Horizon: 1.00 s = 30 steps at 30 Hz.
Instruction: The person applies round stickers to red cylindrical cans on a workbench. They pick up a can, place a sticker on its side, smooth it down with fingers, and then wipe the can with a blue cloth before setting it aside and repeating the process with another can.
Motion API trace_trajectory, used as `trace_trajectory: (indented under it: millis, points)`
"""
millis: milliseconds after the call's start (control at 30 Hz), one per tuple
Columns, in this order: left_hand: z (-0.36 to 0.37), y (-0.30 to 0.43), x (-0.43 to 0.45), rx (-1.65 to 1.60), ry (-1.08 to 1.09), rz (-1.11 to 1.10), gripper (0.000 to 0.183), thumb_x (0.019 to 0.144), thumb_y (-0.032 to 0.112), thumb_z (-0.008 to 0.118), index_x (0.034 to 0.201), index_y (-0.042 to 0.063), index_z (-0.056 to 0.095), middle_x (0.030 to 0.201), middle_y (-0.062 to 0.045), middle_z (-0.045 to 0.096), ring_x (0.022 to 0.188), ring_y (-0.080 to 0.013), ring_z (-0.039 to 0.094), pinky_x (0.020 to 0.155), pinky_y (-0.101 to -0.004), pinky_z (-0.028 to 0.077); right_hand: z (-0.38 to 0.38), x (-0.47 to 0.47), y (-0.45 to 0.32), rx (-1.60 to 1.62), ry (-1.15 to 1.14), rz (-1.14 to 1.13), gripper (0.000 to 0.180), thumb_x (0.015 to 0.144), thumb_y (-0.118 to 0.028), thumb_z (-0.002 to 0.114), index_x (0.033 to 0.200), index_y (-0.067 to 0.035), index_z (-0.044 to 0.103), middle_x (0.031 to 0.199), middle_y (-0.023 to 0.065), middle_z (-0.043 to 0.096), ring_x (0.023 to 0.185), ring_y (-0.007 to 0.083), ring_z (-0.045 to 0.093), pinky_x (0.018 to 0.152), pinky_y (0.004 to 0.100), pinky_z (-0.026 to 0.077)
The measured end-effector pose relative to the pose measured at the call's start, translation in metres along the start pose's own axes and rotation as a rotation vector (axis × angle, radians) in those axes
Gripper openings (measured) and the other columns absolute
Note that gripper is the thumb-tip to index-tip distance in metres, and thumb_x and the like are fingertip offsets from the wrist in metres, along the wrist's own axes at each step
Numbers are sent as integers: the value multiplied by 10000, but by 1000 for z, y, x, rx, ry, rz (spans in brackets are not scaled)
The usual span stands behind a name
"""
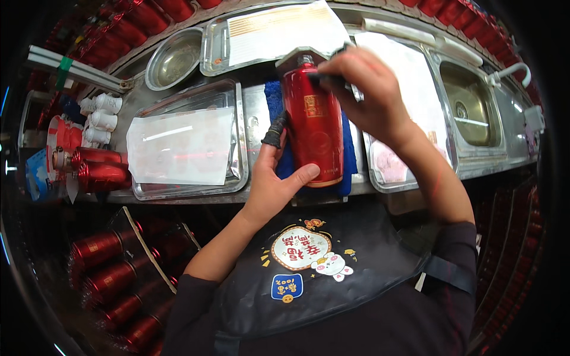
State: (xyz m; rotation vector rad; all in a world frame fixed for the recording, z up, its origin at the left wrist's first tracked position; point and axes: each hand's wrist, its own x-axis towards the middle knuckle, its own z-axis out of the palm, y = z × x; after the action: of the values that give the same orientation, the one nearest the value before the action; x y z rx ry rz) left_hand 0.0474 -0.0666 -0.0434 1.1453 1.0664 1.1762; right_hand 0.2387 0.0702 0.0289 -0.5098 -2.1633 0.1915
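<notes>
A glossy red bottle [314, 129] with gold characters lies in front of me over a blue cloth [285, 164], its clear neck pointing away. My left hand [276, 182] grips it by the lower left side, the thumb on its front near the base; a finger wears a black cover. At the bottle's shoulder, my right hand [372, 89] pinches a dark object [331, 82], blurred and partly hidden by the fingers. Whether that object touches the bottle cannot be told.
White sheets lie on a steel tray [242, 155] at left and on trays behind and at right. A metal bowl [173, 60] stands back left, a sink [472, 107] at right. White rolls [104, 111] and red bottles [104, 175] sit far left; more red bottles [109, 280] fill racks below.
</notes>
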Motion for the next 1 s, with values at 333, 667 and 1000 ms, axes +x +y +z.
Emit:
trace_trajectory:
  millis: [333,667,1000]
  points:
    - [-11,-8,-5,-106,-11,88,711,1024,129,585,1593,-30,190,1660,-211,235,1549,-278,214,1250,-400,180,-7,-72,-89,218,-217,-214,184,748,-108,847,872,-107,712,734,28,512,791,227,630,645,350,538]
    - [-11,14,-13,208,-149,118,969,815,46,654,1612,-27,109,1676,-213,179,1574,-304,124,1258,-410,102,-2,-95,-85,126,42,42,245,751,-58,785,974,-66,684,796,83,603,754,256,640,636,345,517]
    - [17,8,-4,741,-15,96,886,699,265,924,1418,21,467,1453,-224,477,1313,-427,495,1183,-552,248,34,-96,-74,653,572,1115,196,895,-86,748,953,-3,581,859,57,658,767,82,622,684,234,516]
